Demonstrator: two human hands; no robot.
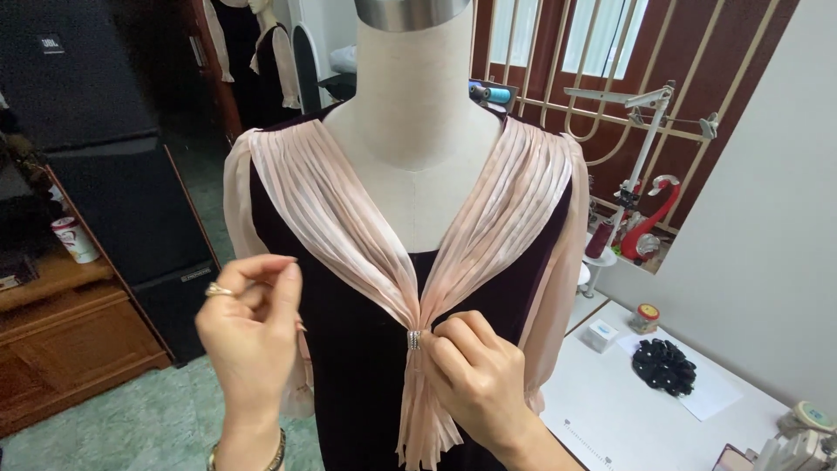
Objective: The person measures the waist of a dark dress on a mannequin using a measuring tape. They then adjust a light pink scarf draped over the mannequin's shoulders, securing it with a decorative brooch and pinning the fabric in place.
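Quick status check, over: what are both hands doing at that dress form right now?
Right hand pinching silver clasp on pink pleated collar. Left hand raised, fingers curled, holding nothing visible. Nothing blocking the dark dress.

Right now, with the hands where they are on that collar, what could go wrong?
1. The right hand pinches the pleated pink collar beside the small silver clasp; a tug could crush or spread the pleats.
2. The left hand is off the dark dress and seems to pinch something too small to make out; a pin, if it is one, might snag the sheer fabric.
3. The dress form is unbraced; pulling may shift it.
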